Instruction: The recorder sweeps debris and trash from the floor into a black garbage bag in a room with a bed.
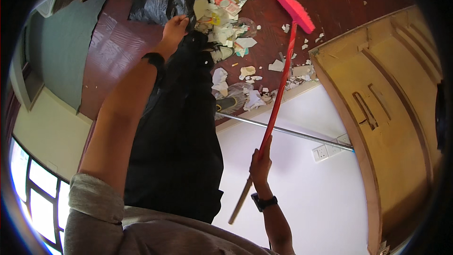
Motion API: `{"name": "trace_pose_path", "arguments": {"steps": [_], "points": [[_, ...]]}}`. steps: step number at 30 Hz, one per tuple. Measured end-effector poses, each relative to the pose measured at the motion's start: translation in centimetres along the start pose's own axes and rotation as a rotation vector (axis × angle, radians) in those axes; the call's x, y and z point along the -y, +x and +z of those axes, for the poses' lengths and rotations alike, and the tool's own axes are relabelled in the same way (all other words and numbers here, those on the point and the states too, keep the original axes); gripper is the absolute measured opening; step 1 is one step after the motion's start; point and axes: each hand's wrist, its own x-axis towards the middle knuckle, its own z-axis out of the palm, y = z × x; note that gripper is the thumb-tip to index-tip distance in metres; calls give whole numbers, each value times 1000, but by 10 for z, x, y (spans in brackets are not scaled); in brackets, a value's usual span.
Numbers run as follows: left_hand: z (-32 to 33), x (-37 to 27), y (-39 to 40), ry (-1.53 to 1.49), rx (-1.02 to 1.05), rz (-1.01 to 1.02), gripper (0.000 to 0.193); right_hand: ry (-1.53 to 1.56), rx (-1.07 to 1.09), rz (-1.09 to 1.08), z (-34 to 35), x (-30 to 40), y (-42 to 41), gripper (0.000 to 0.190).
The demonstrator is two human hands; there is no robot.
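My left hand (175,34) pinches the edge of a large black plastic bag (150,5), which lies on the floor at the top left. Around the red handle (282,88) of a broom, my right hand (261,166) is closed near the handle's lower end. The broom's bright pink bristle head (293,8) is at the far end of the handle, over the dark red floor. A heap of rubbish (223,10), with torn paper, packaging and a red-and-white carton (227,4), lies against the bag's mouth. My shoe (222,54) shows beside the heap.
Scattered paper and plaster-like scraps (254,99) lie along the white wall (293,191). A metal pole (283,129) crosses in front of wall sockets (321,153). A wooden furniture panel (382,113) stands at right. A grey-green panel (63,53) is at left.
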Motion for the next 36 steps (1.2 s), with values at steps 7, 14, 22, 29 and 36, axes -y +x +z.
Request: {"name": "trace_pose_path", "arguments": {"steps": [7,14,22,29,36], "points": [[7,-27,-1,-76,158,46,25,-286,396,-228,10,-12,-97,78],[10,-4,-12,138,178,10,29,-261,486,-253,-1,9,-109,76],[-24,7,-22,80,-9,39,24,-243,162,-162,-54,-16,-135,68],[-44,0,-9,95,9,-32,23,-199,-73,-232,-33,18,-21,68],[-34,0,5,0,107,84,20,-166,-205,-409,11,82,84,51]]}}
